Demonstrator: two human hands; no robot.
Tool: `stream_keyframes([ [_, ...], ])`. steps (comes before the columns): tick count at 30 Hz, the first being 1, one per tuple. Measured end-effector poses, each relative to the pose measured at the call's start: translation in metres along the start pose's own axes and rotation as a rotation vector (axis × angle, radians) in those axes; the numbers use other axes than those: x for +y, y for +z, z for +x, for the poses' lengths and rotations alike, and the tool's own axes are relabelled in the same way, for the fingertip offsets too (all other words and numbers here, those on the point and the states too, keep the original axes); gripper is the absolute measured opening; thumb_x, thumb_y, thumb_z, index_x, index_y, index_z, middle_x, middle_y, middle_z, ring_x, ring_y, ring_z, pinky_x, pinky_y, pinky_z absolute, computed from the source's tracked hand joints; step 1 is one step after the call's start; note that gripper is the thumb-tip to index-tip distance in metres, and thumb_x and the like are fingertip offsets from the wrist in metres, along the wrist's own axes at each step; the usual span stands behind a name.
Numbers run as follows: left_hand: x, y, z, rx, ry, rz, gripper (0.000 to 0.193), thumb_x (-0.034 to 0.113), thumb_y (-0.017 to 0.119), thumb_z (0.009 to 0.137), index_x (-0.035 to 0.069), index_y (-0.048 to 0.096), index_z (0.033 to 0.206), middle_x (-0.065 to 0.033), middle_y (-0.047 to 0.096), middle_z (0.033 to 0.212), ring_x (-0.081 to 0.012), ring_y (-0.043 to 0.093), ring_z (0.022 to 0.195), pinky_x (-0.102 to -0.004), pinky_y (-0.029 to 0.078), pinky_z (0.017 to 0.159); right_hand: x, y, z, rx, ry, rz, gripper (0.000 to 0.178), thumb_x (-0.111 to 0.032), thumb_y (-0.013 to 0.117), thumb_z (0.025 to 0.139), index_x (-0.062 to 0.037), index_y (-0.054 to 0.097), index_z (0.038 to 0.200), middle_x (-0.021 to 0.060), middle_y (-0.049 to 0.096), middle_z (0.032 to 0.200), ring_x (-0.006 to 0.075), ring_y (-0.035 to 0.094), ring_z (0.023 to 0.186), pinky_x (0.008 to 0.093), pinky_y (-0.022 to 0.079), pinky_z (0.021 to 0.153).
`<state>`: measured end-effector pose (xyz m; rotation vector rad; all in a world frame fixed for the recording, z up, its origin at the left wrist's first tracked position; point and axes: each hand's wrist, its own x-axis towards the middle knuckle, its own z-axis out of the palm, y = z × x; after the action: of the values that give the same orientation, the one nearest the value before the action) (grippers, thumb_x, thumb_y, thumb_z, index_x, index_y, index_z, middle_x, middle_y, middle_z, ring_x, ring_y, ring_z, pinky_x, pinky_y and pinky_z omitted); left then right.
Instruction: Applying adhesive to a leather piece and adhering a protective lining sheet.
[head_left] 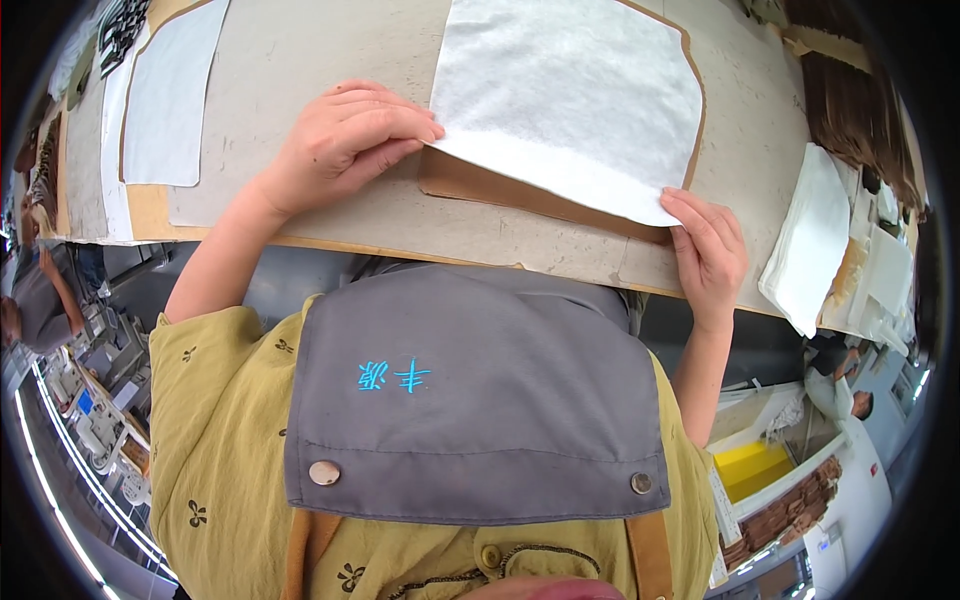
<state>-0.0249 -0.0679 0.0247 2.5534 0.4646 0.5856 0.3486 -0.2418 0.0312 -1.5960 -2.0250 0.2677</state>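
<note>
Head view, and both hands are on the one big white sheet (570,90) in the middle of the bench (310,60)! The left hand (355,140) has its fingers pinching the near left corner; over on the other side, the right hand (712,245) pinches the near right corner, thumb under, fingers on top. That's two hands, two corners, and the near edge runs between them in a slight slope.

Under the sheet lies one brown panel (540,198): a band of it shows below the near edge, plus a thin brown line up the right side. Sheet and panel sit right at the bench's near edge, just in front of the person.

Off to the left, well apart, one more white piece (175,100) lies flat with brown along its left edge. To the right, a white stack (808,240) hangs over the bench edge, too tight to count, with a brown pile (862,120) above it, also uncountable.

Nearest the camera, one grey apron (480,400) with two snaps (323,472) and two tan straps (650,555). At least two other people, one far left (45,300), one far right (836,380), and a single yellow bin (750,470) low on the right!
</note>
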Motion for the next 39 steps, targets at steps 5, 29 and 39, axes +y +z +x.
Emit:
stream_keyframes([
  [5, -0.003, 0.001, -0.004, -0.016, 0.054, 0.035, 0.021, 0.005, 0.074, 0.083, 0.013, 0.069, 0.101, 0.0016, 0.076, 0.108, -0.0201, 0.072, 0.105, -0.0355, 0.053, 0.088, 0.000, -0.002, 0.000, -0.018, -0.009, -0.003, 0.037, 0.004, 0.074, 0.073, -0.0080, 0.077, 0.108, 0.0057, 0.075, 0.110, 0.0236, 0.066, 0.088, 0.0330, 0.053, 0.078],
  [29, -0.001, -0.007, -0.002, -0.059, 0.254, 0.237, 0.017, 0.009, 0.066, 0.081, 0.011, 0.069, 0.098, -0.0012, 0.075, 0.110, -0.0208, 0.071, 0.102, -0.0356, 0.053, 0.086, 0.001, -0.003, -0.003, -0.008, -0.139, -0.211, 0.043, -0.003, 0.075, 0.065, -0.0152, 0.078, 0.106, -0.0006, 0.074, 0.114, 0.0188, 0.063, 0.078, 0.0282, 0.054, 0.069],
  [39, 0.002, -0.011, 0.000, -0.095, 0.285, 0.352, 0.019, 0.008, 0.064, 0.084, 0.013, 0.068, 0.102, 0.0013, 0.074, 0.113, -0.0190, 0.070, 0.104, -0.0350, 0.053, 0.087, 0.008, 0.000, -0.010, 0.018, -0.175, -0.280, 0.043, -0.008, 0.069, 0.067, -0.0202, 0.078, 0.107, -0.0033, 0.073, 0.117, 0.0151, 0.062, 0.077, 0.0268, 0.052, 0.067],
])
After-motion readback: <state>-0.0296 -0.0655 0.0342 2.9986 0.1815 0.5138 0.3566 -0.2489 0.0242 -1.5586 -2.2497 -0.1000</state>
